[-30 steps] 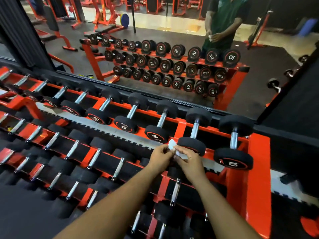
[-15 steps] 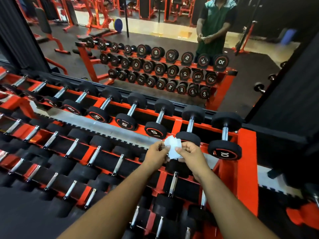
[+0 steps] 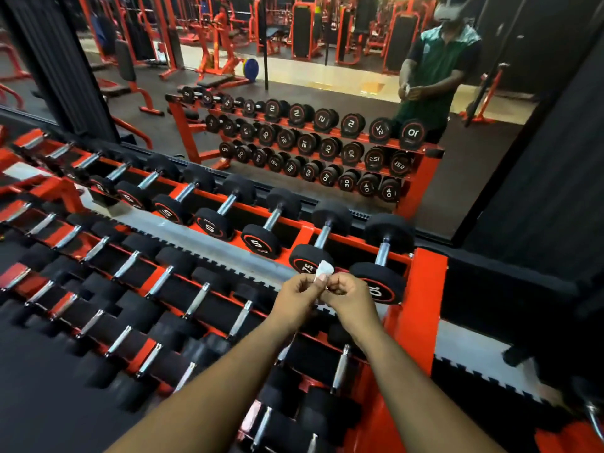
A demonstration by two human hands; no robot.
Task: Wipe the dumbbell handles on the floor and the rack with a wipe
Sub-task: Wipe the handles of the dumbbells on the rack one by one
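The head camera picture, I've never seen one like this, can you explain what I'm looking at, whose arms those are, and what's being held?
The camera sits on a person's head, looking forward and down, so the two bare arms are their own. The left hand and right hand meet in front of the chest and pinch a small white wipe together. Below them stands an orange dumbbell rack with rows of black dumbbells, including one marked 10. Behind it is a wall mirror, which shows the same rack and the person reflected. No handle is being wiped yet.
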